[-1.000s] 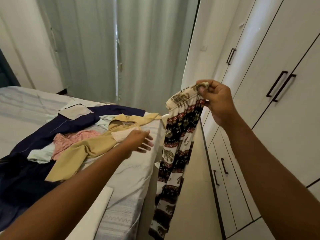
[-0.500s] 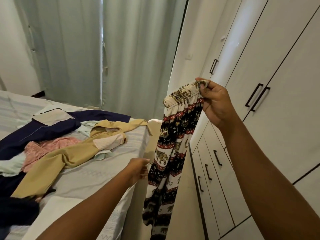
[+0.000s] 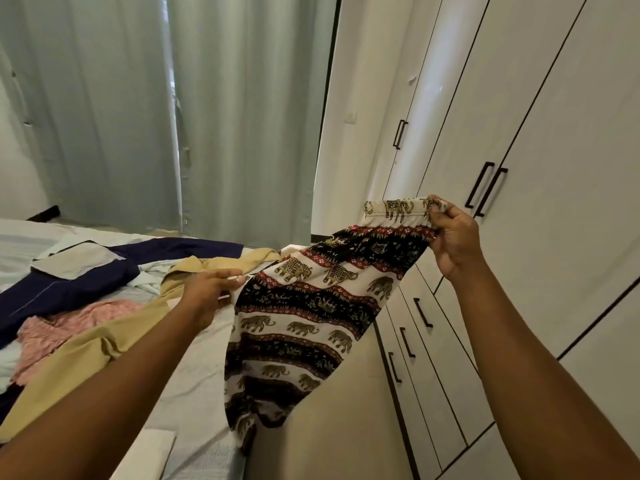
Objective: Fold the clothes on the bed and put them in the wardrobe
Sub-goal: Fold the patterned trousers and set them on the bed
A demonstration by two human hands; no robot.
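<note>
A tan garment (image 3: pixel 86 355), a navy garment (image 3: pixel 69 285) and a pink garment (image 3: pixel 65 327) lie heaped on the bed (image 3: pixel 194 386); closed wardrobe doors (image 3: pixel 571 150) stand to the right, curtains (image 3: pixel 249 116) behind. The right hand (image 3: pixel 453 237), raised, pinches the waistband of the elephant-print trousers (image 3: pixel 311 306), and the left hand (image 3: pixel 211 292), lower over the bed's right edge, grips their side. The trousers hang between bed and wardrobe, long axis slanting from the waistband down-left.

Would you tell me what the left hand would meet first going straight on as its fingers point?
The black, white and red elephant-print trousers, whose edge the left hand seems to pinch.
</note>
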